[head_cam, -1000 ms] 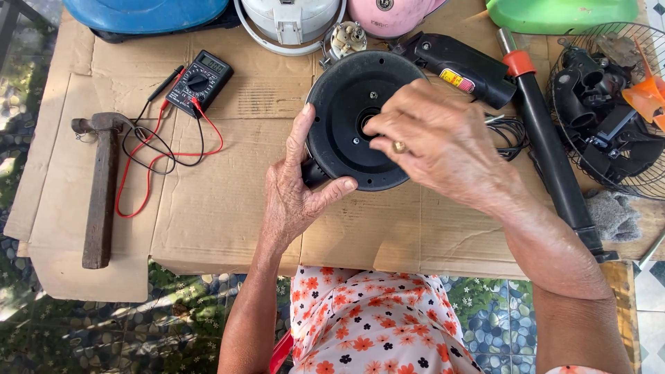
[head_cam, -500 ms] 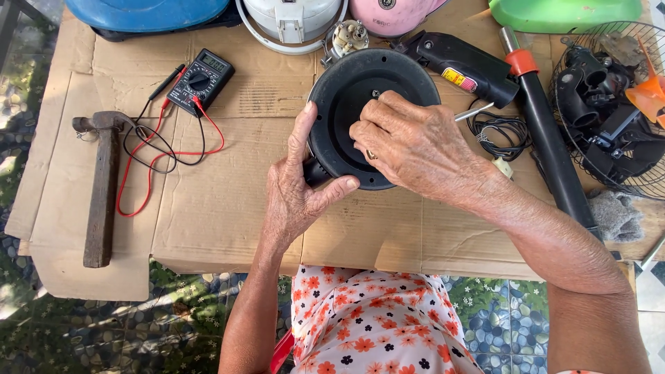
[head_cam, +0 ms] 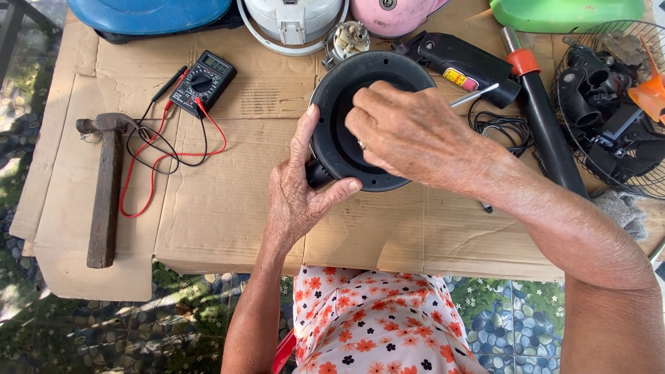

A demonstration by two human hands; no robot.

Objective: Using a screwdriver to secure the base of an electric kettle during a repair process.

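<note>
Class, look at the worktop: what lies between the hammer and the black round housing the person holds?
In the head view, the multimeter's red and black leads lie on bare cardboard between the hammer and the housing.

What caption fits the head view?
Left hand grips a black round housing while right hand reaches inside.

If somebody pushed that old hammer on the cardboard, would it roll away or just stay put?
The rusty hammer with the wooden handle would probably stay put: its metal head sticks out sideways, which should stop any rolling. It likely feels top-heavy when lifted, since the head looks solid. On the brown cardboard sheet it would probably slide rather than tip, because it lies flat.
</note>
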